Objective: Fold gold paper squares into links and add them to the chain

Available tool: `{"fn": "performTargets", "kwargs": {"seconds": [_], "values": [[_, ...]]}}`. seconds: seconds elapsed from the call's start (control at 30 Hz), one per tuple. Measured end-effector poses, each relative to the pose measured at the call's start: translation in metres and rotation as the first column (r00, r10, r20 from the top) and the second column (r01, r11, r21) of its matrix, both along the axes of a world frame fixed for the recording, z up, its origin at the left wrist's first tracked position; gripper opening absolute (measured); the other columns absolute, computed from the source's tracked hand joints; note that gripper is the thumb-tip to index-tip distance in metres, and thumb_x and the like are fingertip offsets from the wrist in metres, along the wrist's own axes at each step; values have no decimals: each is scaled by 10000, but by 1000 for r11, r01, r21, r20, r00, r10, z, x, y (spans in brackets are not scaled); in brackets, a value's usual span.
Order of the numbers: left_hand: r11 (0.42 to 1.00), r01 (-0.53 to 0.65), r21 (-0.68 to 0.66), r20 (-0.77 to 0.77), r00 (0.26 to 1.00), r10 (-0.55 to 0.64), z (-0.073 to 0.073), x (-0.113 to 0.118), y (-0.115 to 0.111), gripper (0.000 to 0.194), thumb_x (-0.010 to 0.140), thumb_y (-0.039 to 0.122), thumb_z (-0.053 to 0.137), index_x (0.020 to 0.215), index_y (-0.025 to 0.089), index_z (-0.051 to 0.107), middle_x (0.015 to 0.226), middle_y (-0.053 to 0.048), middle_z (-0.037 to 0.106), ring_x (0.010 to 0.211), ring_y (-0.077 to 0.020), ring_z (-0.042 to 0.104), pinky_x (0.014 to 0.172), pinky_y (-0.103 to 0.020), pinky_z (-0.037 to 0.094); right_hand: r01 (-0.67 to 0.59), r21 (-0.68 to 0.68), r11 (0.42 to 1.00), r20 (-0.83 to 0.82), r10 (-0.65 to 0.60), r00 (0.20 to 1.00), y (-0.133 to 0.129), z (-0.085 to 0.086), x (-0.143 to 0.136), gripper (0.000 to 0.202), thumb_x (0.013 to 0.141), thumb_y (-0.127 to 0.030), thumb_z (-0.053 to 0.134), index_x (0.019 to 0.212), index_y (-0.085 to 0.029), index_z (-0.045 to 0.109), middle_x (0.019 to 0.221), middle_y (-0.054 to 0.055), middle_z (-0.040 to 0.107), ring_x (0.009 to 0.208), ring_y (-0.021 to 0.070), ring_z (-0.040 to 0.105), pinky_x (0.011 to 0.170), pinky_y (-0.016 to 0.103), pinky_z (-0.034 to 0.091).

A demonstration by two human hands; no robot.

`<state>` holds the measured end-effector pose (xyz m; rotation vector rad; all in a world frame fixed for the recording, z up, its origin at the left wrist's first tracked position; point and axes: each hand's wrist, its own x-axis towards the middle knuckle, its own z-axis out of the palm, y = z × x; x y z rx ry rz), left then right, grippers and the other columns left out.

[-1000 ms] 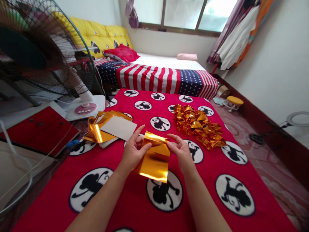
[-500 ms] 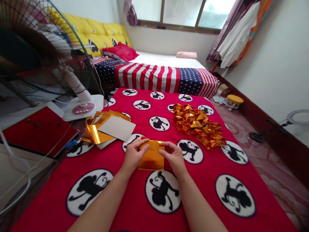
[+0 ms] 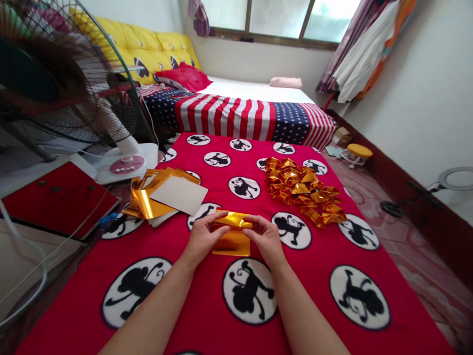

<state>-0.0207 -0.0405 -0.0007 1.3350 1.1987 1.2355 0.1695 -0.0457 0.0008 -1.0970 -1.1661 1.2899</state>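
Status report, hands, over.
Left hand, right hand: pinching shiny gold rectangular paper at opposite sides. Paper bent crosswise. Flat gold-white paper stack left, not obstructing.

No legible txt; pink fan panel [image 3: 127, 164] poss. marked, too blurry.

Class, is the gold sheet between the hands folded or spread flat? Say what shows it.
Partly folded: the gold sheet shows a bright, bent strip along its far side, meeting the flatter near part at a crease.

Along the red monkey-print cloth [image 3: 203, 305], a hand could pass forward between the fanned stack of flat gold-and-white paper [image 3: 150, 203] at left and the heap of folded gold foil shapes [image 3: 301, 189] at right.
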Motion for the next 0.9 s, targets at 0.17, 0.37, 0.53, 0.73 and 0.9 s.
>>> {"fn": "performTargets", "kwargs": {"seconds": [0.17, 0.37, 0.53, 0.73, 0.9], "values": [[998, -59, 14, -26, 998, 60, -2, 0, -2, 368, 704, 336, 780, 1018, 148, 744, 1024, -102, 744, 914, -248, 711, 817, -339, 585, 18, 30, 999, 52, -20, 998, 0, 0, 0, 248, 722, -295, 751, 950, -199, 735, 930, 61, 730, 841, 213, 685, 802, 360, 553], [989, -80, 125, -76, 993, 90, 0, 1, -2, 225, 730, 313, 770, 908, 176, 765, 909, -65, 752, 846, -208, 700, 793, -307, 559, 15, 80, 997, 51, -19, 999, 0, 1, 1, 184, 746, -282, 736, 916, -212, 742, 910, 44, 714, 845, 197, 662, 786, 324, 533], [964, -51, 261, -121, 989, 85, 3, 1, -1, 100, 772, 285, 742, 792, 190, 770, 833, -51, 712, 803, -170, 659, 723, -257, 523, 43, 141, 989, 91, -56, 994, 0, 2, 0, 84, 747, -265, 728, 808, -215, 758, 844, 31, 691, 821, 183, 638, 737, 286, 506], [950, -52, 308, -159, 982, 105, 7, 1, -3, 90, 786, 270, 734, 758, 190, 763, 810, -43, 665, 759, -144, 623, 649, -223, 484, 46, 154, 987, 94, -61, 994, 0, 4, 0, 75, 753, -262, 722, 801, -228, 769, 874, 40, 695, 852, 193, 639, 754, 291, 495], [956, -55, 287, -200, 973, 116, 8, 2, -5, 126, 790, 301, 728, 752, 185, 759, 717, -29, 653, 650, -125, 585, 572, -215, 454, 91, 81, 993, 18, -93, 995, -1, 2, -1, 87, 718, -277, 759, 766, -211, 726, 834, 28, 695, 805, 183, 636, 740, 294, 495]]}}
